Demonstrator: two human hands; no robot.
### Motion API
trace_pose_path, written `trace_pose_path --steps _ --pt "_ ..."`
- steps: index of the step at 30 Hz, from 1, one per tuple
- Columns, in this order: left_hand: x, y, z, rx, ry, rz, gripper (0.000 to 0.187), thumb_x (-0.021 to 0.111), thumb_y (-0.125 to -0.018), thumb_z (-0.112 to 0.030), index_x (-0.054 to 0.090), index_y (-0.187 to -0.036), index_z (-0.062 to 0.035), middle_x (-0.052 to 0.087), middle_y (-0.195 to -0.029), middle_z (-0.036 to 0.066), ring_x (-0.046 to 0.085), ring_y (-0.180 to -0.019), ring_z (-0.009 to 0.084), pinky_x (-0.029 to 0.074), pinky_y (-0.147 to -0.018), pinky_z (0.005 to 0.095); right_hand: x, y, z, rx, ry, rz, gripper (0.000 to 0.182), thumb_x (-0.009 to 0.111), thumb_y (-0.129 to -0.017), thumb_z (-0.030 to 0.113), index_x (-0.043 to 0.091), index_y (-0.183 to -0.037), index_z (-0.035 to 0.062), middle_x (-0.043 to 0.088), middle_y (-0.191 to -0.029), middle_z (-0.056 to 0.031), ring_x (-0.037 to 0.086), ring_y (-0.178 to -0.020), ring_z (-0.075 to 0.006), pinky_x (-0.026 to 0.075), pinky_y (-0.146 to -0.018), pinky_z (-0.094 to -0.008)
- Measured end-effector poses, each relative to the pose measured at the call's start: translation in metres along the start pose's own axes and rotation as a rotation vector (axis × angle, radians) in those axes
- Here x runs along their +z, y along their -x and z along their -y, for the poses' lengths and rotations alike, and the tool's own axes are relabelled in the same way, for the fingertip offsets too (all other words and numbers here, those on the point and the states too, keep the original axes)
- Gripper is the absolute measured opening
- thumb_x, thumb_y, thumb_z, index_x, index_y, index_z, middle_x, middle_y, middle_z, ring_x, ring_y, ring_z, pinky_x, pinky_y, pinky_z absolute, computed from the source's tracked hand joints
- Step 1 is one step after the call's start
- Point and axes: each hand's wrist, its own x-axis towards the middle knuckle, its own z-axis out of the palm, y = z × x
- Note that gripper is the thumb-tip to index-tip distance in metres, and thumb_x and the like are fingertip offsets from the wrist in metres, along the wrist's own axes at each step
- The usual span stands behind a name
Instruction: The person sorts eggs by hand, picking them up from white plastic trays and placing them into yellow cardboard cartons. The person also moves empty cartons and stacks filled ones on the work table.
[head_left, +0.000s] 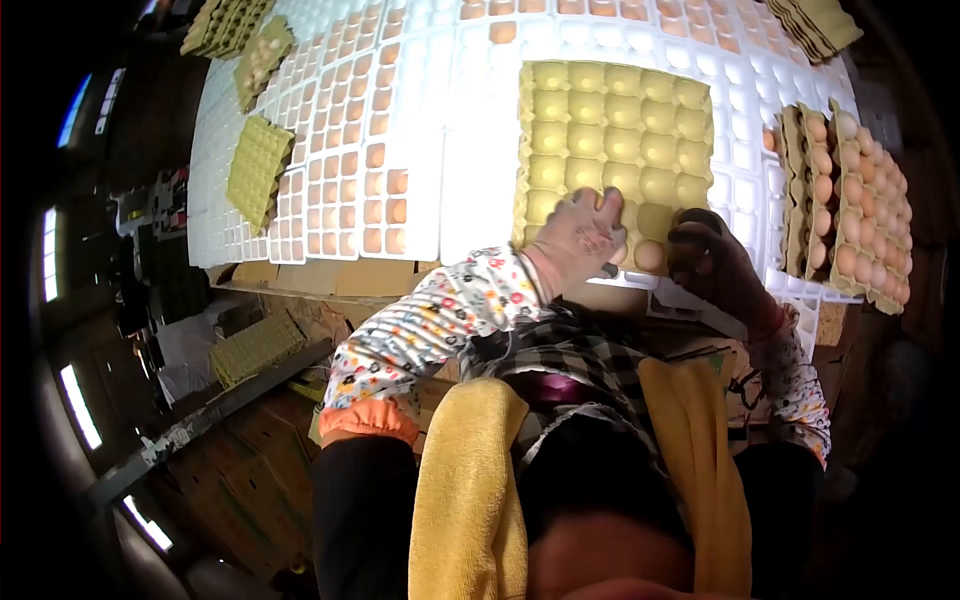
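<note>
Eggs (649,256) are the fragile part here: one shows plainly in the near row of the yellow pulp egg tray (617,135), and another peeps out beside our left hand (582,236). That tray lies on the lit white table of molded cells (445,190), close to its near edge. Our gloved left hand rests over the tray's near-left part, fingers partly spread; we cannot tell whether it grips anything. Our gloved right hand (708,258) is curled just beside the near-right corner, and its dark fingers hide whether they close on an egg or on nothing.

We judge that a hard press from the left palm could crack a shell beneath it, or tip the tray's near side and send an egg rolling toward our apron (600,355). A knuckle of the right hand might knock the exposed egg. The egg-filled pulp trays (868,215) stand at the table's right end, so an outward swing of our right floral sleeve (795,375) could jostle them and spill eggs over the side.
</note>
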Motion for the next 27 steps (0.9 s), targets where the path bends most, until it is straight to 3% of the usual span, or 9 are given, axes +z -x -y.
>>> trace_pose_path --steps 2,5,6,9,15,21,25,26,27 --pt "0.012 0.002 0.005 0.170 -0.127 -0.159 0.026 0.056 -0.088 -0.032 0.066 -0.107 -0.0167 0.050 -0.123 0.013 0.052 -0.104 0.0330 0.050 -0.082 0.0411 0.012 -0.017 0.039 -0.018 0.674 0.159 0.057 0.082 -0.063 0.030 0.061 -0.114 0.0177 0.043 -0.134 -0.0169 0.055 -0.104 -0.0360 0.055 -0.080 -0.0422" --pt "-0.026 0.013 0.029 0.216 0.060 0.015 0.034 0.059 -0.084 -0.044 0.065 -0.104 -0.0161 0.050 -0.124 0.014 0.050 -0.109 0.0332 0.049 -0.087 0.0402 0.046 -0.031 0.028 -0.010 0.847 0.159 0.048 0.081 -0.063 0.030 0.064 -0.105 0.0174 0.041 -0.135 -0.0153 0.050 -0.111 -0.0379 0.055 -0.079 -0.0418" --pt "-0.025 0.029 0.045 0.194 0.141 -0.319 0.045 0.061 -0.080 -0.054 0.065 -0.106 -0.0166 0.050 -0.123 0.015 0.051 -0.111 0.0335 0.048 -0.091 0.0380 0.039 -0.037 0.049 0.044 0.877 0.253 0.046 0.080 -0.065 0.029 0.064 -0.105 0.0159 0.043 -0.133 -0.0155 0.051 -0.111 -0.0382 0.055 -0.078 -0.0410" --pt "-0.038 0.068 0.137 0.129 0.535 -0.366 0.053 0.076 -0.072 -0.048 0.063 -0.109 -0.0117 0.050 -0.121 0.016 0.055 -0.110 0.0340 0.049 -0.091 0.0410 0.029 -0.052 0.069 0.271 1.014 0.495 0.051 0.078 -0.068 0.038 0.065 -0.111 0.0148 0.041 -0.138 -0.0171 0.052 -0.112 -0.0383 0.051 -0.091 -0.0425" --pt "-0.085 0.062 0.360 -0.288 0.130 -0.481 0.057 0.076 -0.072 -0.046 0.060 -0.116 -0.0122 0.042 -0.135 0.020 0.054 -0.115 0.0359 0.047 -0.096 0.0411 0.011 -0.185 0.154 0.342 -0.061 0.168 0.058 0.083 -0.067 0.032 0.060 -0.113 0.0053 0.058 -0.113 -0.0156 0.059 -0.103 -0.0337 0.049 -0.091 -0.0395" --pt "-0.154 -0.059 0.483 -0.135 -0.249 -0.254 0.043 0.069 -0.080 -0.034 0.060 -0.117 -0.0149 0.036 -0.146 0.014 0.049 -0.117 0.0331 0.050 -0.092 0.0397 0.079 -0.453 0.138 -0.036 0.505 0.011 0.055 0.076 -0.069 0.034 0.059 -0.115 0.0081 0.050 -0.130 -0.0115 0.058 -0.107 -0.0341 0.047 -0.093 -0.0407" --pt "-0.162 -0.125 0.542 0.018 -0.236 -0.018 0.048 0.072 -0.075 -0.036 0.063 -0.118 -0.0162 0.036 -0.148 0.013 0.050 -0.121 0.0273 0.049 -0.094 0.0370 0.097 -0.599 0.095 -0.015 0.851 0.337 0.056 0.072 -0.070 0.036 0.062 -0.124 0.0212 0.041 -0.145 -0.0138 0.056 -0.117 -0.0339 0.047 -0.097 -0.0401" --pt "-0.161 -0.133 0.556 0.056 -0.218 -0.070 0.054 0.072 -0.073 -0.039 0.063 -0.122 -0.0190 0.047 -0.141 0.012 0.057 -0.114 0.0258 0.049 -0.092 0.0348 0.095 -0.622 0.083 0.031 0.816 0.404 0.059 0.071 -0.070 0.035 0.061 -0.127 0.0243 0.036 -0.150 -0.0121 0.057 -0.116 -0.0343 0.048 -0.096 -0.0401" --pt "-0.167 -0.145 0.570 0.140 -0.062 -0.041 0.056 0.072 -0.072 -0.042 0.063 -0.122 -0.0180 0.061 -0.122 0.012 0.063 -0.103 0.0305 0.049 -0.091 0.0368 0.089 -0.636 0.077 -0.042 0.722 0.365 0.054 0.070 -0.072 0.035 0.064 -0.124 0.0213 0.052 -0.137 -0.0160 0.063 -0.106 -0.0335 0.050 -0.092 -0.0401"
